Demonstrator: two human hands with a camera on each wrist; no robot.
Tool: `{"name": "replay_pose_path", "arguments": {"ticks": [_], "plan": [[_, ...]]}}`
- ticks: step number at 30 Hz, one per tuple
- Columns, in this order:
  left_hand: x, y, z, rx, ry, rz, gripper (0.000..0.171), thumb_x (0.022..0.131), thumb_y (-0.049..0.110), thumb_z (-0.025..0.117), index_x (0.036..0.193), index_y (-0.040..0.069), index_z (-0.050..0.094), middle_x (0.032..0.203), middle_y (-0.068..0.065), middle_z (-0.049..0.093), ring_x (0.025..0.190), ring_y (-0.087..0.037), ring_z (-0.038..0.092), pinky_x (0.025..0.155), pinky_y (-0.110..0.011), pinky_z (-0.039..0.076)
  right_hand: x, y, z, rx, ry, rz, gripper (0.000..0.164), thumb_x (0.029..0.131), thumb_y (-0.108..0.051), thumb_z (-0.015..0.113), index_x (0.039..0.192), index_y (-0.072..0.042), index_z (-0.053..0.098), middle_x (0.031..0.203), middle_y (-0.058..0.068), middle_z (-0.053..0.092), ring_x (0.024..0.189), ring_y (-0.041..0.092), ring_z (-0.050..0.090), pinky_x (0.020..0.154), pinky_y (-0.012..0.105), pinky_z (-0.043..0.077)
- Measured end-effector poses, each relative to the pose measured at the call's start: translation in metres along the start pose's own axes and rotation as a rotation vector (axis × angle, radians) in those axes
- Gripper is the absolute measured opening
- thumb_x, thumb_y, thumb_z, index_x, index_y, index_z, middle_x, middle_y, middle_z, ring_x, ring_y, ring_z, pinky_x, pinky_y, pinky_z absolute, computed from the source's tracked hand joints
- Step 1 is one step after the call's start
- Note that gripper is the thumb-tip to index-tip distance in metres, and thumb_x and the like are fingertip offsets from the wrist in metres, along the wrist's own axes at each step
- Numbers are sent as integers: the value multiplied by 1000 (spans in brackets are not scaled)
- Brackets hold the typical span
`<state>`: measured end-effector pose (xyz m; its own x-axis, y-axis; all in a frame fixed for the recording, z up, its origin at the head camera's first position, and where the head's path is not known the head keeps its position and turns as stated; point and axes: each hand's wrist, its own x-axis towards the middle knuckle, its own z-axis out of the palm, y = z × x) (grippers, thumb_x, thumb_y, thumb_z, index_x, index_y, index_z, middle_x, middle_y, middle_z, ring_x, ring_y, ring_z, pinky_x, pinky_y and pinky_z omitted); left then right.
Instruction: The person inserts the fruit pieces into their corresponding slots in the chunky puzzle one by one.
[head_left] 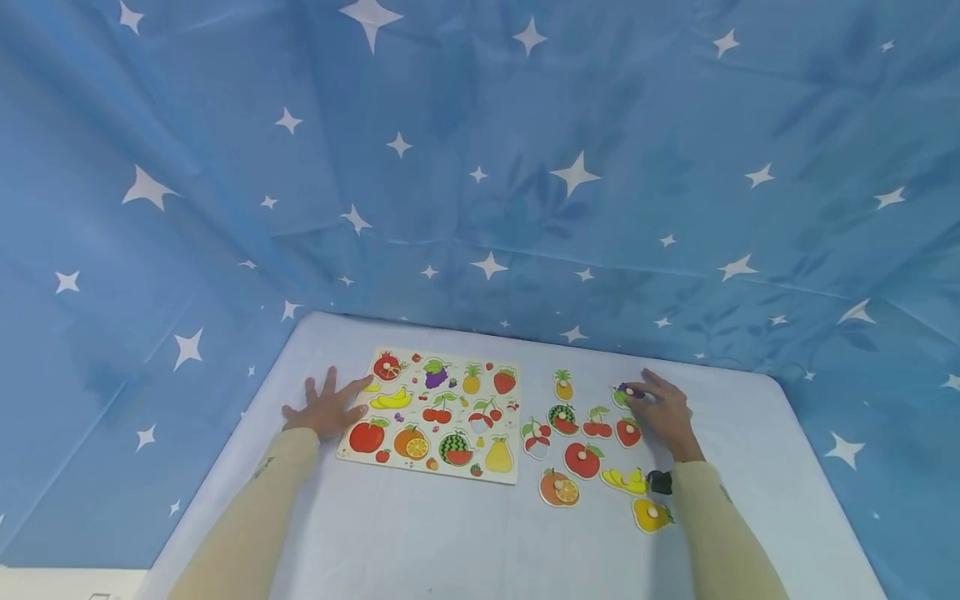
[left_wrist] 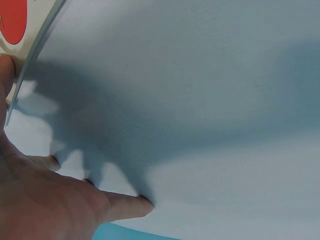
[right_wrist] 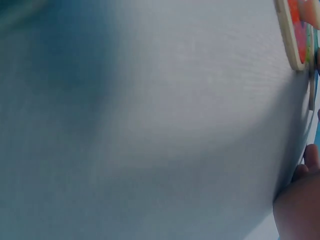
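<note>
A flat fruit puzzle board (head_left: 450, 427) lies left of the middle of the table. My left hand (head_left: 324, 412) is spread at its left side, with thumb and index finger on the board's edge and the other fingers on the cloth; the left wrist view shows this hand (left_wrist: 55, 205) beside the board edge (left_wrist: 42, 32). On the right, my right hand (head_left: 666, 414) pinches the grape puzzle piece (head_left: 620, 399) by its knob. Just below lies the strawberry piece (head_left: 628, 432). In the right wrist view only part of the right hand (right_wrist: 300, 207) shows.
Several loose knobbed pieces lie right of the board, among them a pineapple (head_left: 563, 386), a watermelon (head_left: 562, 419), an apple (head_left: 583, 460), an orange (head_left: 558, 488), bananas (head_left: 626, 481) and a yellow pear (head_left: 651, 517). A small black object (head_left: 660, 482) shows by the right sleeve. Starry blue cloth (head_left: 480, 217) hangs behind.
</note>
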<state>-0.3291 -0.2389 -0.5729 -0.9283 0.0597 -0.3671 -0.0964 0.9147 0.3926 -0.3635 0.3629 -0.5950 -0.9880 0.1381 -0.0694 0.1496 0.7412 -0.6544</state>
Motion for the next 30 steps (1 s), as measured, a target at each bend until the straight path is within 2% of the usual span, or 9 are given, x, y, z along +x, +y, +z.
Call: {"name": "replay_pose_path", "arguments": {"ticks": [8, 16, 18, 23, 30], "plan": [[-5, 5, -4, -13, 6, 3, 75, 104, 46, 63, 169, 28, 32, 174, -31, -3, 153, -66, -7, 104, -95, 4, -2, -6, -1, 0, 82, -33, 26, 101, -10, 74, 122, 4, 76, 162, 27, 45, 153, 54, 29, 113, 84, 8], [-6, 4, -4, -21, 6, 7, 77, 103, 52, 62, 170, 31, 31, 175, -29, -5, 153, -65, -8, 105, -94, 1, 1, -8, 4, 30, 106, -38, 23, 101, -9, 73, 117, 8, 74, 157, 26, 50, 152, 55, 30, 114, 86, 3], [-8, 4, -4, -29, 9, 2, 76, 103, 51, 62, 170, 31, 31, 176, -28, -5, 154, -64, -8, 106, -93, 1, 1, -12, 4, 70, 94, -20, 22, 101, -9, 72, 115, 8, 71, 158, 27, 50, 152, 54, 30, 118, 82, 7], [-10, 5, -6, -25, 7, 0, 74, 105, 45, 62, 170, 27, 31, 175, -28, -5, 154, -65, -9, 106, -93, 2, -2, -27, 4, 186, 80, 30, 17, 102, -9, 73, 110, 4, 65, 157, 25, 51, 151, 48, 37, 122, 65, 29], [-8, 3, -2, -15, 12, 19, 73, 106, 45, 60, 170, 28, 31, 175, -28, -5, 153, -65, -10, 105, -94, 2, -7, -53, 7, 232, 93, -3, 21, 101, -6, 75, 113, 8, 65, 154, 23, 54, 142, 43, 44, 116, 58, 40]]}}
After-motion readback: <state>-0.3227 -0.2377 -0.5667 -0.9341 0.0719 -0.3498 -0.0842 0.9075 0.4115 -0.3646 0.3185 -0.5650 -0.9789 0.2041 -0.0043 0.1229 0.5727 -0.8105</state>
